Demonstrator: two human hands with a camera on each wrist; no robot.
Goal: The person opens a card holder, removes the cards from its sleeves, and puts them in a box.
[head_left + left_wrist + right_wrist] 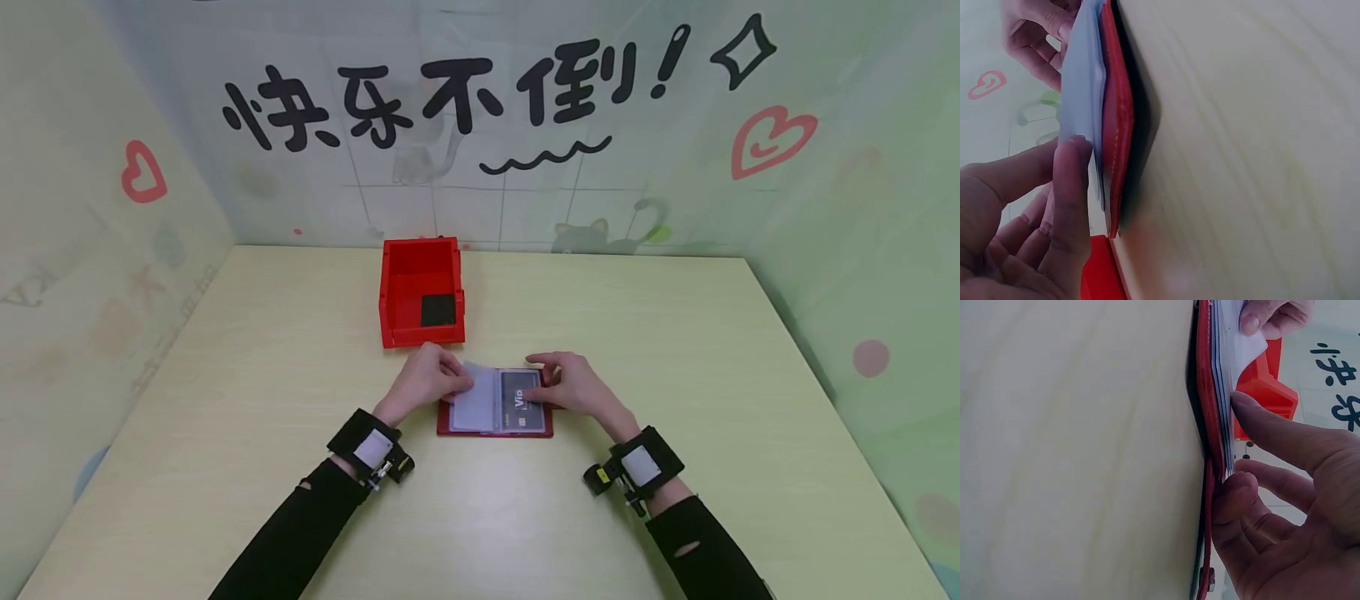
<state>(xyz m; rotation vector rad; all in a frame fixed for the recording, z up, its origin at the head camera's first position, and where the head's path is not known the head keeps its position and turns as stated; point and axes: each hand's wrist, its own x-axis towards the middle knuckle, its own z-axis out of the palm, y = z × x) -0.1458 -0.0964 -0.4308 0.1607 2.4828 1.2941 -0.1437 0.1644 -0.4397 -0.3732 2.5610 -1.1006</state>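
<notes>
A red card holder [444, 422] lies unfolded on the table, its clear sleeves spread. Behind the plastic on the right side is a dark card [517, 407] marked "Vip". My left hand [431, 377] pinches a lifted clear sleeve page [480, 398] between thumb and fingers; that pinch also shows in the left wrist view, where the page [1082, 81] stands off the red cover [1124, 119]. At the right edge, my right hand [577, 385] grips the holder. In the right wrist view its thumb [1272, 428] lies on the sleeves, with curled fingers at their edge.
Behind the holder, slightly left, stands a red open bin [384, 300] with a black flat piece [438, 310] inside. The pale wooden table [262, 333] meets printed wall panels at its back and sides. Both wrists wear strapped-on cameras.
</notes>
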